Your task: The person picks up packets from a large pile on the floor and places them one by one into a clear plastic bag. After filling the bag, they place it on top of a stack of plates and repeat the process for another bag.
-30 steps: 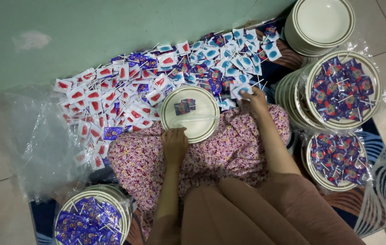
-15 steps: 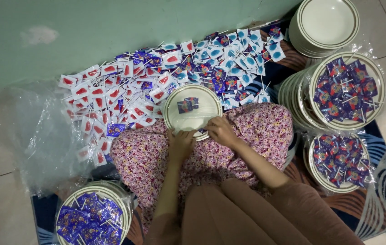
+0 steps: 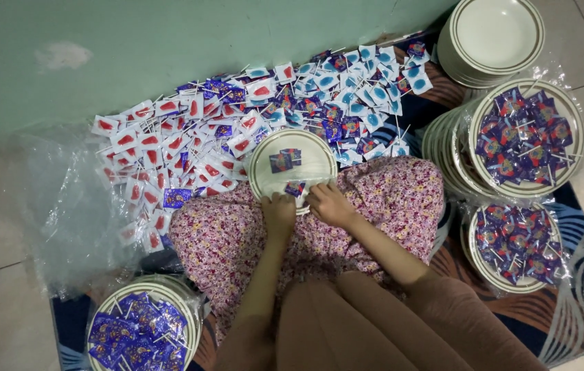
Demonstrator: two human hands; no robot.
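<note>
A cream plate with a green rim rests on my lap, on the flowered cloth. Two dark blue packets lie on the plate's middle. A third small packet sits at the plate's near edge, between my two hands. My left hand touches the near rim, fingers curled. My right hand rests right beside it, fingertips at that third packet. Whether either hand pinches the packet is hard to see.
A big heap of small packets on sticks, red-and-white at the left and blue at the right, lies by the green wall. Stacked plates and wrapped plates full of packets stand around. Clear plastic sheet lies at the left.
My right hand came back from the heap at the right to the plate's near edge. A third packet now lies on the plate. My left hand moved up to the rim.
</note>
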